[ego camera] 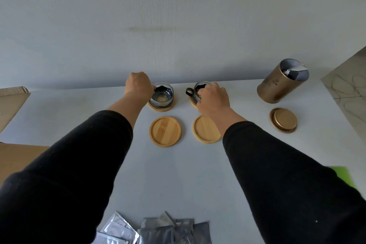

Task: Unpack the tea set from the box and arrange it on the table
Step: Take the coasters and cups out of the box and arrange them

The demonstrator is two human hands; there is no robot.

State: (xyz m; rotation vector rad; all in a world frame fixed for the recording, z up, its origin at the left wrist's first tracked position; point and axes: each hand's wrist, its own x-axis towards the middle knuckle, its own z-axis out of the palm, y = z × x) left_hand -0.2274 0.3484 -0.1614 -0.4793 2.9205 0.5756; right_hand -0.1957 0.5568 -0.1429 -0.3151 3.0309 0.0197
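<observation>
Two glass cups stand on round wooden coasters at the far side of the white table (178, 174). My left hand (138, 85) grips the left cup (162, 95) at its left rim; its handle is hidden. My right hand (213, 98) holds the right cup (199, 87) from the near side, covering most of it; the cup's black handle points left. Two bare wooden coasters lie nearer to me, the left coaster (165, 131) and the right coaster (206, 128), the latter partly under my right wrist.
A gold tea canister (281, 83) stands open at the far right with its gold lid (283, 120) lying in front. Several silver foil sachets (158, 230) lie at the near edge. Cardboard box flaps (11, 105) sit at the left. A green thing (342, 176) shows at right.
</observation>
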